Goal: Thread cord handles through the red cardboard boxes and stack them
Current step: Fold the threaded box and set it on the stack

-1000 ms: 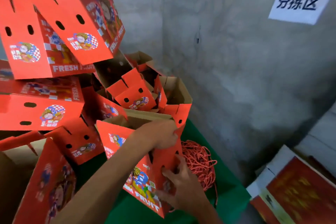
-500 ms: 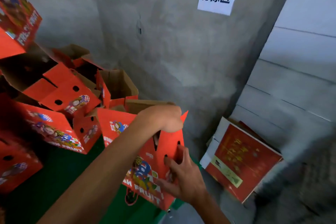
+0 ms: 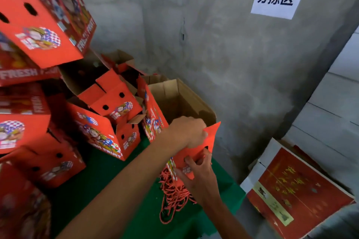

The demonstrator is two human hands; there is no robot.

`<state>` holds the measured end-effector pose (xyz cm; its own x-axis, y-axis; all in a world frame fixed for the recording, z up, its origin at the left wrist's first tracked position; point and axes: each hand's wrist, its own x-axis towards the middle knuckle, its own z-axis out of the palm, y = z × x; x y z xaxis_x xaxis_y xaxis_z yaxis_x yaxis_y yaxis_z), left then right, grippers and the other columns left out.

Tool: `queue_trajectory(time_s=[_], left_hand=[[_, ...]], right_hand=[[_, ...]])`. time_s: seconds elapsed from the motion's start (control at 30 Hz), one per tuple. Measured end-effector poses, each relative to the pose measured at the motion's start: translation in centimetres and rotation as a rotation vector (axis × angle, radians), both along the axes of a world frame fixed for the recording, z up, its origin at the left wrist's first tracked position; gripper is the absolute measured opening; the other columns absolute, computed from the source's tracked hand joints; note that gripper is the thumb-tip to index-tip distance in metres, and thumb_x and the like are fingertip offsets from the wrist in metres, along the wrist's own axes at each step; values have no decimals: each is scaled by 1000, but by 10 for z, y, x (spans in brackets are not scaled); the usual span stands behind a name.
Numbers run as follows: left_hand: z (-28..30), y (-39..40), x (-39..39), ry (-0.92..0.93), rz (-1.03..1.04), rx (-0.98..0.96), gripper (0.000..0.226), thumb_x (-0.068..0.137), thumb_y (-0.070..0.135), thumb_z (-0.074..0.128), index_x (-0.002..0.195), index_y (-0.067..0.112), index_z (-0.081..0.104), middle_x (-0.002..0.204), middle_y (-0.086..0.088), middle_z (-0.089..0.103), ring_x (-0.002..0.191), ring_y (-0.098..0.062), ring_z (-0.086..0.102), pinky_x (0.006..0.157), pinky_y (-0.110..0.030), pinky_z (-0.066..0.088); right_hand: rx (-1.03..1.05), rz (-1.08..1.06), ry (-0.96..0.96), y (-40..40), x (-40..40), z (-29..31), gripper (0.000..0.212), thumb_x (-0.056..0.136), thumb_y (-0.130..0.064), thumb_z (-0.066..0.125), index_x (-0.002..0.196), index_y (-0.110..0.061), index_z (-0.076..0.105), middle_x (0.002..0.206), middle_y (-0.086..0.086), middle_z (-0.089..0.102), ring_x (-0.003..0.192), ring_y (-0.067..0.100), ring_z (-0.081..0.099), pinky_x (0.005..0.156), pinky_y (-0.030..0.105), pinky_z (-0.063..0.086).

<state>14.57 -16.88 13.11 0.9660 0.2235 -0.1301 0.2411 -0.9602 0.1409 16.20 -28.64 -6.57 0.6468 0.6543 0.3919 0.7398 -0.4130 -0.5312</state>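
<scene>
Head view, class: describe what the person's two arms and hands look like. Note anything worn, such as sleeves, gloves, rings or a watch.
Both arms are bare along all that shows: no sleeve edge enters the picture. The left hand and the right hand wear no gloves. No ring, watch, wristband or marking shows on either wrist or on the fingers in view. The picture is slightly blurred, so small details cannot be ruled out.

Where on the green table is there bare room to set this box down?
Bare green tabletop lies between the stacked red cardboard boxes and the left forearm. The pile of red cords crowds the right; the left is packed with boxes.
</scene>
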Motion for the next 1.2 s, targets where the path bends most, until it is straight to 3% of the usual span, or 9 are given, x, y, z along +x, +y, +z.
queue_trajectory(time_s=[0.2,0.37,0.5,0.63,0.73,0.93,1.07,1.13,1.2], left_hand=[[-31,30,-4,-108,65,46,33,104,44,46,111,17,64,117,-14,67,109,-41,63,78,-43,42],[-38,46,6,-287,83,143,20,101,36,51,110,23,63,108,-9,71,103,-39,67,70,-39,40],[-48,61,14,-370,49,130,27,101,25,51,126,25,62,120,0,70,114,-27,62,93,-39,41],[-59,83,7,-538,108,68,42,96,22,59,138,19,60,145,0,57,140,-21,46,123,-39,21],[-67,99,-3,-606,205,40,46,97,21,60,143,16,58,155,-3,48,149,-22,37,128,-44,15],[-89,127,-36,-502,386,-11,53,100,30,58,150,17,48,161,-2,39,150,-22,32,123,-46,22],[-103,142,-65,-477,436,-24,61,99,29,56,157,24,37,162,5,35,148,-17,31,122,-40,24],[-108,148,-80,-429,487,-55,55,100,29,56,152,24,42,160,4,37,147,-20,33,122,-43,25],[-115,152,-95,-369,549,-54,49,101,32,54,149,25,46,159,3,39,147,-21,34,123,-46,24]], right_hand=[[48,87,-17,32,13,-8,40,93,-67,56,111,-33,67,133,4,39,92,13,56,79,16,53],[131,159,-20,62,33,-7,36,100,-50,61,126,-24,66,137,11,38,81,9,59,78,15,52],[40,186,40,97,55,-3,41,96,-48,55,133,-31,52,145,8,37,94,11,56,73,12,47],[-98,187,182,125,82,-9,45,101,-39,60,144,-28,53,161,12,16,115,27,62,99,42,55],[-123,199,226,141,94,-14,37,102,-42,59,138,-34,53,163,9,14,114,23,65,107,41,52],[-245,246,314,189,111,-16,34,107,-29,49,133,-10,61,150,26,29,106,34,64,104,39,48],[-254,382,426,203,109,-21,46,110,-16,42,156,-12,42,169,22,-6,150,35,34,126,41,28],[-147,364,376,205,98,-28,44,109,-11,43,153,-10,47,170,19,3,157,30,17,128,39,21],[-19,272,321,203,85,-37,38,106,-8,51,143,-10,58,164,16,25,153,24,25,123,36,31]])
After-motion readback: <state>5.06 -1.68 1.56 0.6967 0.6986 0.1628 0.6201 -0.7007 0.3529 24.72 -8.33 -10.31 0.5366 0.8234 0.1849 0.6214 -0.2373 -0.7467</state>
